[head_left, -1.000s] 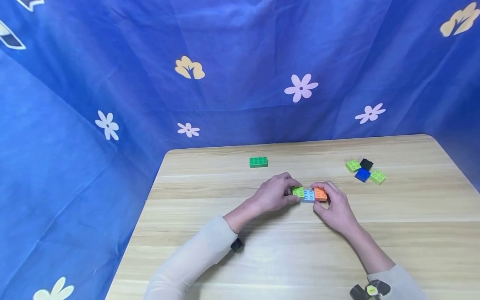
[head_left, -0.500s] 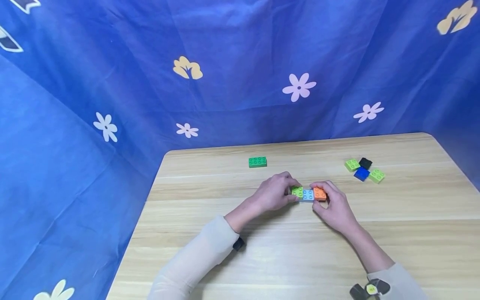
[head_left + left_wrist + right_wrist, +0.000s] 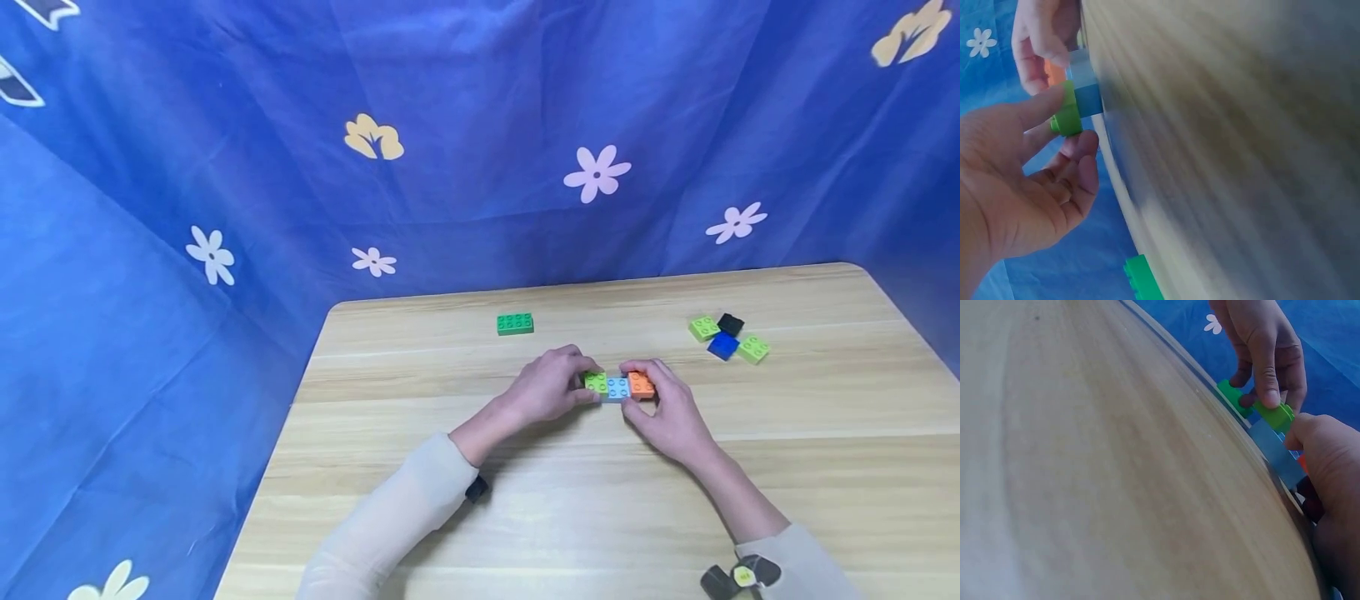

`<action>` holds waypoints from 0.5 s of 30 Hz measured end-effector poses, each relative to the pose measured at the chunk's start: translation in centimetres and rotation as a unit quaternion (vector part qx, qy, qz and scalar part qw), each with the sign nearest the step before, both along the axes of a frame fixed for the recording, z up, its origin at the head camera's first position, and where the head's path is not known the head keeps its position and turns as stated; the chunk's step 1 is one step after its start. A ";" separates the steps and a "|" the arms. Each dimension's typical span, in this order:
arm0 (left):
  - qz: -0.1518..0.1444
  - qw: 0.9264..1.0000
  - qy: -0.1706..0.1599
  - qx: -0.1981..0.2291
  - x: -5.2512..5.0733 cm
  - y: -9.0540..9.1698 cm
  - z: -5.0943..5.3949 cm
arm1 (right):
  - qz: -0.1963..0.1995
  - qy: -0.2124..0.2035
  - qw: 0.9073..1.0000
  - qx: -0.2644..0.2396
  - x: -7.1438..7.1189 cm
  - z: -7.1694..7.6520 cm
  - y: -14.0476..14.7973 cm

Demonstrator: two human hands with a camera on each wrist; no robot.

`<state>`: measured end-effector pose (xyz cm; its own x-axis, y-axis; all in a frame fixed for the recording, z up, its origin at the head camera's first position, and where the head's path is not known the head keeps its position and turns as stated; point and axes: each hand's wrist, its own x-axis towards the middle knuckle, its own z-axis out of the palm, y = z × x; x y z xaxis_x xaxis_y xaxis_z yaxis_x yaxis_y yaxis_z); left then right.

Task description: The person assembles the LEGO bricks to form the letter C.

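Observation:
A light blue building brick lies on the table between both hands. A lime green brick sits on top of its left end, overhanging to the left in the left wrist view. My left hand pinches this lime brick between thumb and fingers. At the right end is an orange brick, which my right hand holds with its fingers behind it. The right thumb rests at the near side, by the light blue brick. Whether the orange brick is fully seated on the blue one cannot be told; fingers partly cover it.
A green eight-stud brick lies toward the back of the wooden table. At the back right sit two lime bricks, a dark blue brick and a black brick, close together. A blue flowered cloth hangs behind.
The right thumb has shifted slightly left, toward the light blue brick, and the orange brick sits a touch differently. The left hand keeps its pinch on the lime brick. The head view has drifted slightly.

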<state>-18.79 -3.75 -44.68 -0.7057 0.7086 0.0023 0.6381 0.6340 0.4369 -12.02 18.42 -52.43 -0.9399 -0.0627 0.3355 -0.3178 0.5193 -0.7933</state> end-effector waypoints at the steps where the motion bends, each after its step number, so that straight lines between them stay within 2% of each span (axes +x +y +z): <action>1: -0.006 1.000 -0.006 -0.002 -0.1 0.0 0.1 | -0.003 -0.002 1.000 -0.002 0.0 0.0 0.0; 4: -0.031 0.999 -0.042 -0.009 -1.0 0.1 0.7 | -0.008 -0.007 1.000 -0.001 0.0 0.0 -0.1; 7: -0.046 0.996 -0.072 -0.007 -2.8 0.4 1.8 | -0.007 -0.011 1.000 0.002 -0.1 0.0 -0.1; 10: -0.046 0.996 -0.075 0.003 -5.0 1.3 2.5 | -0.001 -0.006 1.000 0.003 0.0 0.1 0.1; 12: -0.045 0.997 -0.066 0.006 -6.5 2.2 2.5 | 0.008 -0.002 1.000 0.008 0.1 0.3 0.1; 15: -0.046 0.997 -0.061 0.009 -8.1 3.7 2.2 | 0.041 -0.001 0.999 0.015 0.2 0.4 0.1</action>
